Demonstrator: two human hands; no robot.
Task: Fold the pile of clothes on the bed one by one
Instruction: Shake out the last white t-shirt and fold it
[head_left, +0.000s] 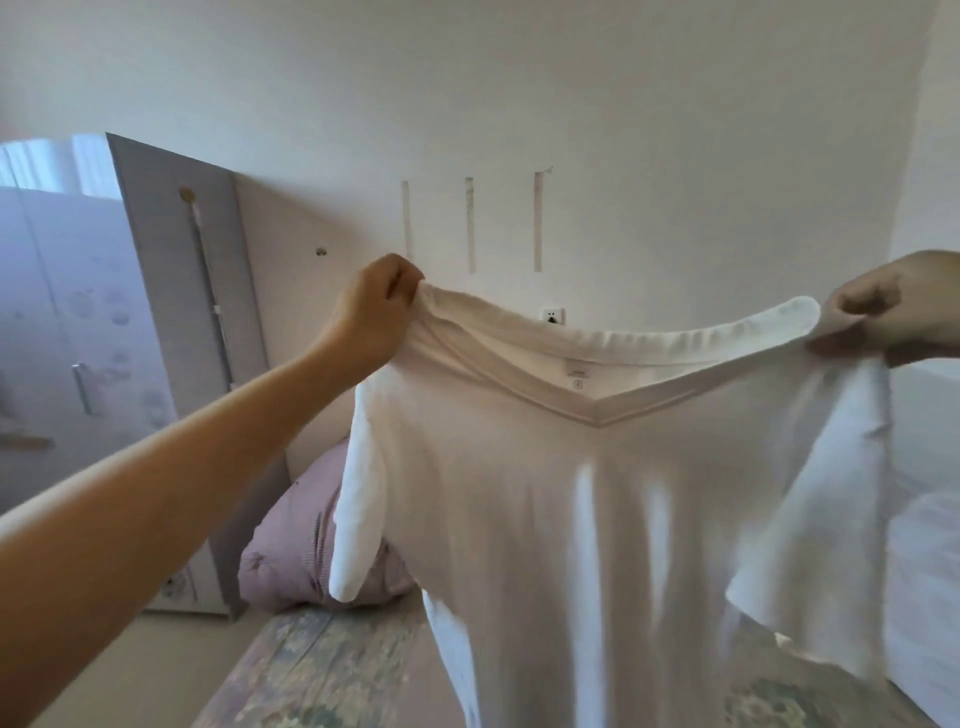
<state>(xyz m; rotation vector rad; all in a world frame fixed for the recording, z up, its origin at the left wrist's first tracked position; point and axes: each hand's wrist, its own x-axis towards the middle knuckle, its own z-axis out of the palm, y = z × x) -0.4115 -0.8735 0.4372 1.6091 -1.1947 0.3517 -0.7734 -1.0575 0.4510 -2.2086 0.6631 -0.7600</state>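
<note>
You are holding up a white T-shirt (597, 509) in the air, in the middle of the view, with its V-neck (597, 415) facing you. It hangs straight down from its 2 shoulders, so its own weight pulls the cloth flat. That is likely why you hold it so high: the creases drop out and you can see its shape before you fold it.

Your left hand (371, 312) is on the left, and its fingers (402, 288) are curled tight, pinching the left shoulder of the shirt. Your right hand (898, 306) is on the right, and its fingers (857, 304) pinch the right shoulder the same way. Your hands are well apart, so the neck is pulled wide and sags a little between them. The left sleeve (358, 519) hangs down long and narrow. The right sleeve (815, 519) fans out wide. A small tag (577, 383) shows inside the neck, so you are looking at the front of the shirt.

I think this is the start of folding this 1 shirt. It is not on the bed (919, 571) yet; the bed is low on the right, partly hidden. I cannot see the pile of clothes.

Near the bottom is a patterned rug (322, 670). Behind the shirt on the left lies a pink bundle (296, 545). Farther left stands a grey wardrobe (171, 312). On the far wall (519, 104) there are 3 tape marks (470, 223) and a socket (553, 315).
</note>
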